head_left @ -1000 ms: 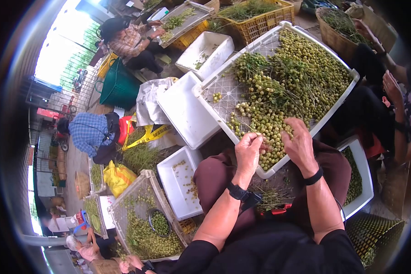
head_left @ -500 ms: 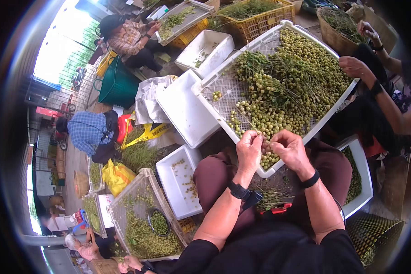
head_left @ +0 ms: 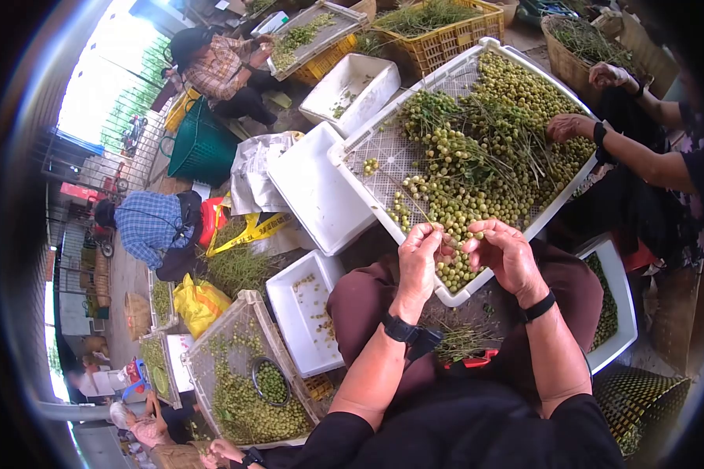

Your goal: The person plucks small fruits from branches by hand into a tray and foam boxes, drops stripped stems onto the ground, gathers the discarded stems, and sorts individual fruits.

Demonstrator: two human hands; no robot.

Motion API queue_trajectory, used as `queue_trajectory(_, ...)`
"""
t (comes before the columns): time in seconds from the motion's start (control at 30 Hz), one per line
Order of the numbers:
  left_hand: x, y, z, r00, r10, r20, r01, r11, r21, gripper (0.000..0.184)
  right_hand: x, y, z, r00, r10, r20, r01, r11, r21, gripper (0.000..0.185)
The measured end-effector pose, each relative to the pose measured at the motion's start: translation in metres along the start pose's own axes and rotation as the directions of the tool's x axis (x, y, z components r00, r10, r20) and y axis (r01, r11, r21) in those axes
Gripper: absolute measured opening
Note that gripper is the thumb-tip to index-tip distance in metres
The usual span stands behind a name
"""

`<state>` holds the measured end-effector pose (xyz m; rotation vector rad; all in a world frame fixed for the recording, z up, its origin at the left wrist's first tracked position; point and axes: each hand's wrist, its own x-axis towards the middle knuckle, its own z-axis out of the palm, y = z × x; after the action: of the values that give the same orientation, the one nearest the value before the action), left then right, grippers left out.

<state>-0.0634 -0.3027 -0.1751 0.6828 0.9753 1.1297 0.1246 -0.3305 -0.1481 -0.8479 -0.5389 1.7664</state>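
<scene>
A white mesh tray (head_left: pixel 387 160) in front of me holds a heap of small round yellow-green fruits (head_left: pixel 477 187) with thin green stems (head_left: pixel 516 152) among them. Over its near corner, my left hand (head_left: pixel 418 258) pinches a thin stem, whose end points up and away. My right hand (head_left: pixel 508 254) is just beside it, fingers curled, with what looks like one round fruit at the thumb and fingertip. Both hands are above the fruits and slightly apart.
Another person's hand (head_left: pixel 571 127) reaches into the tray's right side. White bins (head_left: pixel 321 187) stand to the left, near a second fruit tray (head_left: pixel 203 352). A white tub (head_left: pixel 622 336) of fruits sits by my right knee. Cut stems (head_left: pixel 465 344) lie between my legs.
My hands have moved a little apart, and the right fingers have loosened. The co-worker's hand on the right has moved from the tray's edge in over the fruits.
</scene>
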Motion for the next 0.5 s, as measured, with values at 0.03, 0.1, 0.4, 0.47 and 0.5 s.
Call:
queue_trajectory(0.03, 0.0, 0.0, -0.001, 1.0, -0.007, 0.015, 0.007, 1.0, -0.014, 0.013, -0.001, -0.001, 0.0, 1.0, 0.004, 0.002, -0.004, 1.0, 0.008, 0.026)
queue_trajectory(0.1, 0.002, 0.001, -0.005, 0.998, -0.023, 0.054, 0.028, 0.996, -0.08, 0.013, -0.001, -0.001, 0.001, 1.0, 0.009, 0.001, -0.009, 1.0, 0.007, 0.024)
queue_trajectory(0.4, 0.001, 0.016, -0.016, 0.97, -0.1, 0.222, 0.185, 0.895, -0.405, 0.017, 0.008, 0.011, -0.015, 0.973, -0.034, -0.229, 0.024, 0.999, -0.046, 0.011)
queue_trajectory(0.47, 0.002, 0.018, -0.017, 0.962, -0.12, 0.244, 0.222, 0.865, -0.45, 0.016, 0.009, 0.015, -0.013, 0.968, 0.04, -0.248, -0.054, 0.997, -0.049, 0.014)
queue_trajectory(0.5, 0.002, 0.018, -0.017, 0.961, -0.136, 0.241, 0.237, 0.855, -0.461, 0.015, 0.009, 0.019, -0.012, 0.964, 0.076, -0.253, -0.098, 0.992, -0.077, 0.02)
